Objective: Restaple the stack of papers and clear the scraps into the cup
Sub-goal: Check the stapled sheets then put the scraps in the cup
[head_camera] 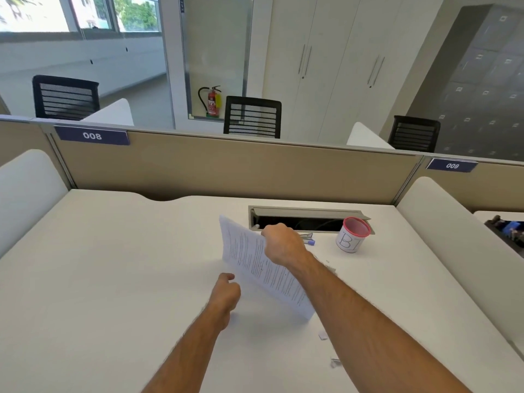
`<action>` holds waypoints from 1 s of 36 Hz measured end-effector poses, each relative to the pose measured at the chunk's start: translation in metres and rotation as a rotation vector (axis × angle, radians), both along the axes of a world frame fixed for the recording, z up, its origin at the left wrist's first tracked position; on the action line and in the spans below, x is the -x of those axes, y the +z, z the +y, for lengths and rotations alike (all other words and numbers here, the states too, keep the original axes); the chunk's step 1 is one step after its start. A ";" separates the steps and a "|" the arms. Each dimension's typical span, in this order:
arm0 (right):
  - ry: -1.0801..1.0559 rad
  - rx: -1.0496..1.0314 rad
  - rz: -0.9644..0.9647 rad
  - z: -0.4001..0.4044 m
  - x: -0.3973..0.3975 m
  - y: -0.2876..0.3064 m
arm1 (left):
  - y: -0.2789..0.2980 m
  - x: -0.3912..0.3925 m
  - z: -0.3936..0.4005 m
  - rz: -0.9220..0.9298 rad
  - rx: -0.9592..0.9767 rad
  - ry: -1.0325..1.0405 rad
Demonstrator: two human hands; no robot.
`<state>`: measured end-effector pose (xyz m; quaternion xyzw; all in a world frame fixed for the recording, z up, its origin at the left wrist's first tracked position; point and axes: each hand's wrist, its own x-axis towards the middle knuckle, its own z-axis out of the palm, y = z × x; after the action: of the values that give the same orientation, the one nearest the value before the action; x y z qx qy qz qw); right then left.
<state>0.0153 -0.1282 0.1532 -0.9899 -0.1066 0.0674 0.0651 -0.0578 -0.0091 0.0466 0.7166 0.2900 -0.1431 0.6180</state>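
Note:
My right hand (280,243) grips the upper edge of a stack of printed papers (255,265) and holds it tilted up on its long edge over the white desk (113,265). My left hand (226,293) hovers loosely curled beside the lower left of the stack, holding nothing, and I cannot tell if it touches the paper. A small stapler (309,239) with a blue end lies just behind my right hand. A white cup (351,235) with a red rim and a drawn letter B stands to the right. Small paper scraps (323,335) lie near my right forearm, another scrap (335,362) closer to me.
An open cable tray (306,219) is set into the desk behind the stapler and cup. A beige partition (226,165) closes the far edge, with white side dividers left and right. Office chairs stand beyond it.

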 end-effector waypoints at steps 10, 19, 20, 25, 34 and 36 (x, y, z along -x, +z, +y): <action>-0.012 -0.006 0.021 -0.001 -0.004 0.000 | 0.001 -0.004 -0.001 -0.001 0.042 0.013; -0.135 -0.296 0.148 -0.019 -0.007 0.020 | -0.003 -0.014 0.010 -0.027 0.127 0.069; -0.164 -0.375 0.182 -0.023 -0.007 0.022 | -0.004 -0.018 0.012 -0.044 0.157 0.085; -0.279 -0.793 0.307 -0.039 -0.011 0.012 | 0.016 -0.036 0.023 -0.233 0.321 0.194; -0.426 -1.171 0.163 -0.055 -0.008 -0.021 | 0.042 -0.048 0.017 -0.551 -0.117 0.187; -0.468 -1.229 0.133 -0.056 -0.007 -0.030 | 0.041 -0.048 0.014 -0.594 -0.180 0.146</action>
<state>0.0223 -0.1845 0.1228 -0.7634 0.0966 0.0392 0.6374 -0.0101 0.0047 0.0875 0.7563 0.1589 0.1433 0.6182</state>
